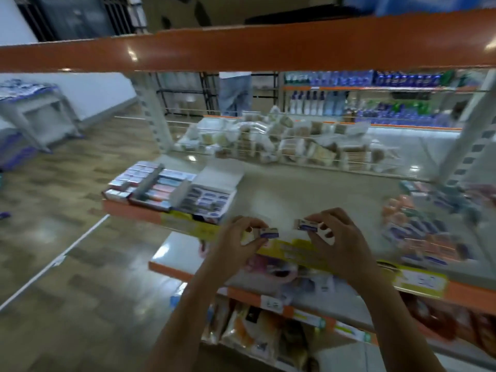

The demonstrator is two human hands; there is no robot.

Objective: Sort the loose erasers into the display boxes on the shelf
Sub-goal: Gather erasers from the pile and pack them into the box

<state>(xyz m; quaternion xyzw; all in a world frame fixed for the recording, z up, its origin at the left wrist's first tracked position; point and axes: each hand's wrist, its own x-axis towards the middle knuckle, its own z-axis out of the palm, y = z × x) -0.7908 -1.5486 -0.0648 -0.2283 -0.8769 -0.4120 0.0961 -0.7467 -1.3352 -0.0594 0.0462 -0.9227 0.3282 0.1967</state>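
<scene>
My left hand pinches a small white eraser with a blue sleeve over the shelf's front edge. My right hand pinches a second eraser of the same kind, a short gap to the right of the first. An open display box with its white lid folded back holds rows of blue-sleeved erasers at the left of the shelf. Left of it stand two more display boxes with red and pink erasers. A pile of loose erasers lies at the right of the shelf. The view is blurred.
An orange shelf beam crosses overhead. A wire divider backs the shelf, with bagged goods behind it. Packaged goods fill the lower shelf. A person's legs stand in the far aisle. Wood-look floor stretches left.
</scene>
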